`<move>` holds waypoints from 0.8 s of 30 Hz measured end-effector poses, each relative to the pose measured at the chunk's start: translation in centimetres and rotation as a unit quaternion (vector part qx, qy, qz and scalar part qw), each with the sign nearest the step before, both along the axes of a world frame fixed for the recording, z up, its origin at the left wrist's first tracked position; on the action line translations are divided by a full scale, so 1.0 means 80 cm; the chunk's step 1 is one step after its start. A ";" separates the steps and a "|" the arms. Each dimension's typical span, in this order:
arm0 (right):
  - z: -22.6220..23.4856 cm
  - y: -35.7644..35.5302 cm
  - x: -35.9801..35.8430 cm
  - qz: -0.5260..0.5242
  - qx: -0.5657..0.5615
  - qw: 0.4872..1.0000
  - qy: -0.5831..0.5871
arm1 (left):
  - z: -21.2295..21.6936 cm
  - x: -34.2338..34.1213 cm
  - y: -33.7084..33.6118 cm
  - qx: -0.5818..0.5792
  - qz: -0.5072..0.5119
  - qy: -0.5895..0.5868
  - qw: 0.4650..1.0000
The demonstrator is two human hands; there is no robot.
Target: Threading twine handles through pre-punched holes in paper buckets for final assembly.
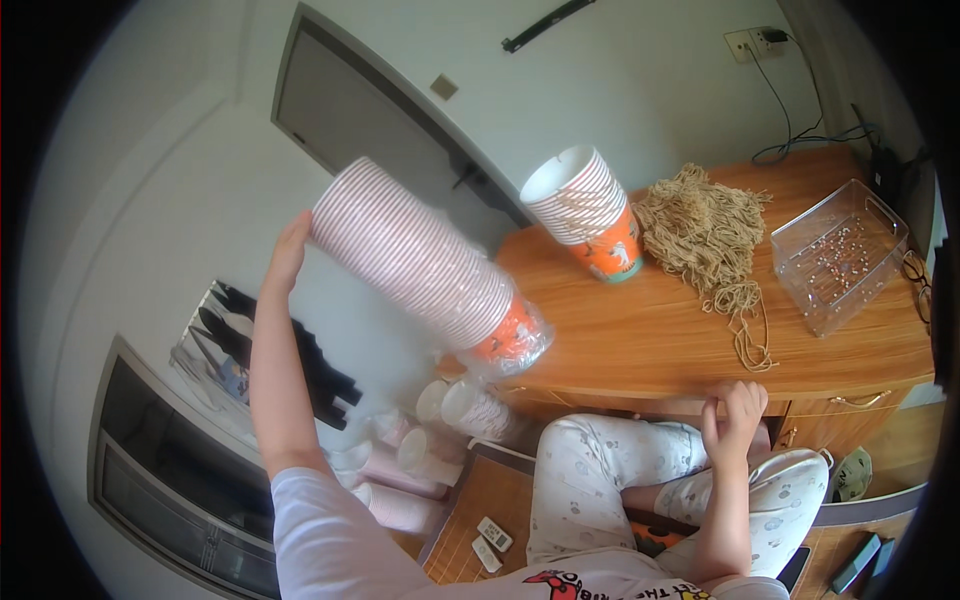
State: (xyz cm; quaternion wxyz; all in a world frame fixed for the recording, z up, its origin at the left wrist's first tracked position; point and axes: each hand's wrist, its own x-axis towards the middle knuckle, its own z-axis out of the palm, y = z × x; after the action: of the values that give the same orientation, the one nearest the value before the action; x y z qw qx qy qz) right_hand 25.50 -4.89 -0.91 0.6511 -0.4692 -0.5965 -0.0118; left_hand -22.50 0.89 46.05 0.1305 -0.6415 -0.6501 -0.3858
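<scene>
At upper left, the cup stack [420,262] is white with thin pink stripes and an orange base. The surface [640,340] is orange-brown wood; the string [712,235] is tan.

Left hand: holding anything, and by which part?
Yes. The left hand holds the long stack of paper cups by its open rim end, raised and tilted; the base end sits in clear wrap.

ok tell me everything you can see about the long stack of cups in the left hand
The long stack of cups is many nested paper cups, white with thin pink rim lines, the end cup orange. It lies tilted, open end up-left, where the left hand presses it; the orange end points down-right in a clear plastic sleeve, by the wooden desk edge.
</scene>
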 end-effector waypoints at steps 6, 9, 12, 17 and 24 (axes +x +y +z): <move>0.004 -0.006 0.001 0.025 -0.016 0.999 0.018 | 0.038 0.019 -0.009 -0.184 -0.021 0.047 0.982; 0.003 -0.007 0.004 0.012 -0.025 1.000 0.011 | 0.018 0.039 0.002 -0.147 -0.010 0.114 0.983; 0.007 -0.008 0.003 0.006 -0.009 1.000 0.005 | -0.017 0.036 0.019 0.008 -0.019 0.116 0.993; 0.005 -0.007 0.002 0.014 -0.011 1.000 0.004 | -0.127 0.040 0.054 0.360 -0.068 -0.205 0.908; -0.002 -0.006 0.001 0.018 -0.011 1.000 -0.010 | -0.253 0.061 0.051 0.277 -0.107 -0.217 0.930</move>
State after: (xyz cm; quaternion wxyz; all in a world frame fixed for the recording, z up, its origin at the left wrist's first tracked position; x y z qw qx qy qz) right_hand 25.59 -5.35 -1.05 0.6397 -0.4651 -0.6119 0.0018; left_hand -17.65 4.96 25.79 0.1161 -0.5462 -0.4575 -0.6920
